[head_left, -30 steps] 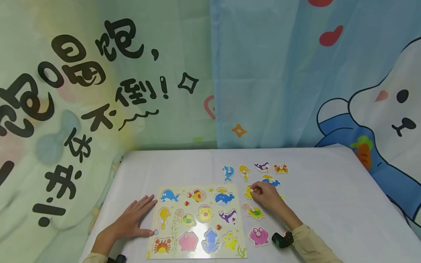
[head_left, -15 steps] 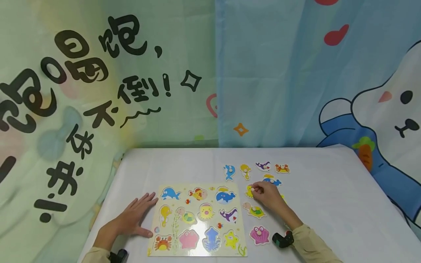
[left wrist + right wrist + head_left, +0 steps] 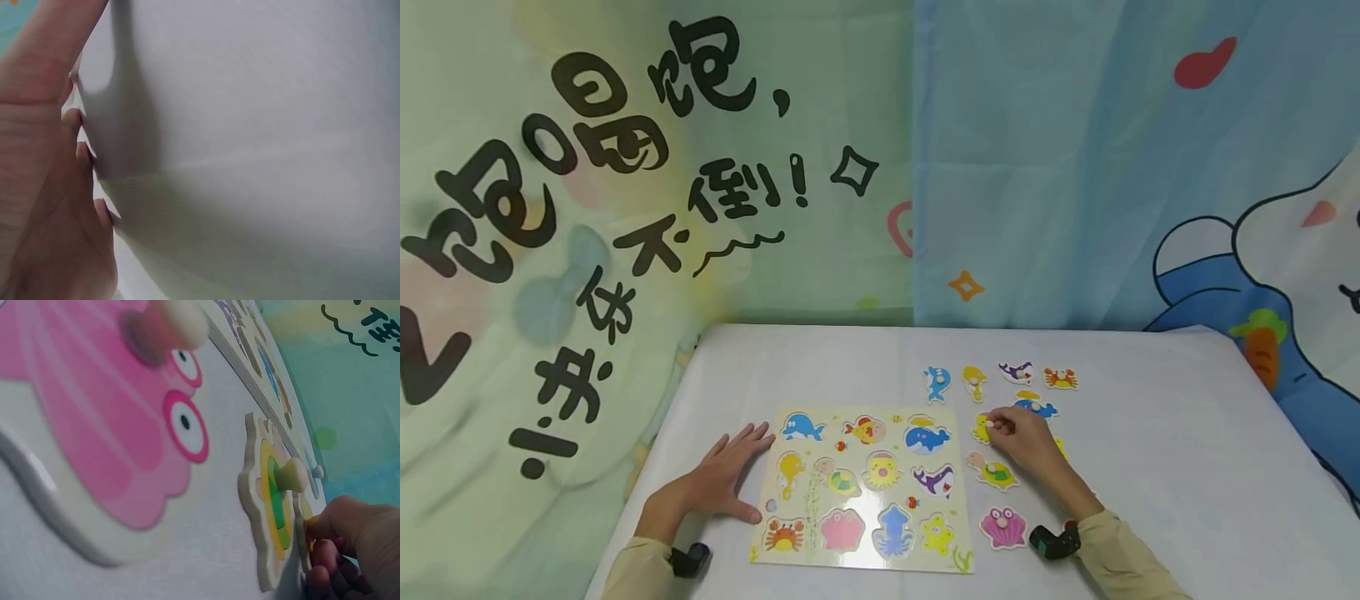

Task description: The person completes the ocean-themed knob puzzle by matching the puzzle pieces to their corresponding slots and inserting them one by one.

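A pale yellow puzzle board (image 3: 857, 562) printed with sea animals lies on the white table. My left hand (image 3: 726, 475) rests by its left edge, fingers spread and fairly straight; the left wrist view shows that hand (image 3: 69, 206) beside white cloth. My right hand (image 3: 1028, 437) pinches a small yellow puzzle piece (image 3: 981, 428) right of the board, and partly hides it, so its shape is unclear. Just nearer lies the turtle piece (image 3: 995, 472). The right wrist view shows the right hand's fingers (image 3: 331, 525) at the yellow piece, beyond the turtle piece (image 3: 275, 500) with its knob.
Nearer the front lies a pink shell piece (image 3: 1003, 528). Behind the right hand are a blue whale piece (image 3: 1037, 408), a blue dolphin-like piece (image 3: 937, 383), a yellow seahorse piece (image 3: 974, 382), a purple whale piece (image 3: 1017, 372) and a crab piece (image 3: 1061, 378). Printed curtains hang behind the table.
The head view has shifted, so the whole scene sits farther right and a little higher. Both hands keep their places relative to the board and the pieces.
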Motion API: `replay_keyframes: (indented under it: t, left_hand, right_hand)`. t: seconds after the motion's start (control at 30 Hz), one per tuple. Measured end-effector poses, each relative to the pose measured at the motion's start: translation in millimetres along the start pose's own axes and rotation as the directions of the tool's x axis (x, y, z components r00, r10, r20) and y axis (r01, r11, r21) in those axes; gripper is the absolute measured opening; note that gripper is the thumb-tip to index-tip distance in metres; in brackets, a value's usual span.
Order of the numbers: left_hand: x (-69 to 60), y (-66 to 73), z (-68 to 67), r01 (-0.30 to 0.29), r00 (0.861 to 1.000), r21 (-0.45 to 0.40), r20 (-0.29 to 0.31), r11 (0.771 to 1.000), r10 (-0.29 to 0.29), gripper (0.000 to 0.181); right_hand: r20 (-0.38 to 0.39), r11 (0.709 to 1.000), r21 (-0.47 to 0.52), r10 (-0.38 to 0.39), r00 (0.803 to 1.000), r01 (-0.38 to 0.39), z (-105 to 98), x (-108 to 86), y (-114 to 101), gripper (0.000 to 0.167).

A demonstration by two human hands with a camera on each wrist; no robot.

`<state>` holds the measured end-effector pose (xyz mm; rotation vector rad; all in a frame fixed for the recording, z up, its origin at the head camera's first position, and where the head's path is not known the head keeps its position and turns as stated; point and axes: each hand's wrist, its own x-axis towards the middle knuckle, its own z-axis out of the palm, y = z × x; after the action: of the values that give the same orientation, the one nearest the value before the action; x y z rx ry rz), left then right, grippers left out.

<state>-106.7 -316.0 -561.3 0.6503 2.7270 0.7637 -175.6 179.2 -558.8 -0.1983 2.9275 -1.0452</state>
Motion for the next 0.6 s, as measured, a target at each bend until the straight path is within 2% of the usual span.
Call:
replay_keyframes:
  t: [0.13, 0.3, 0.6]
  left_hand:
    - [3.1, 6.4, -5.4, 0.013, 1.0, -0.004, 0.029, 1.0, -0.013, 0.118]
    - [8.4, 10.1, -11.4, 0.04, 0.998, 0.031, 0.055, 0.999, -0.042, 0.119]
    - [4.7, 4.6, -6.0, 0.065, 0.994, 0.036, 0.083, 0.997, -0.067, 0.119]
  right_hand:
    - [-0.023, 0.998, -0.042, -0.05, 0.998, 0.049, -4.4, 0.9, -4.0, 0.024]
    - [-0.045, 0.994, -0.048, -0.1, 0.994, 0.098, -4.2, 1.6, -17.6, 0.024]
    - [0.011, 0.994, -0.002, -0.108, 0.994, 0.108, 15.8, -12.0, -50.8, 0.023]
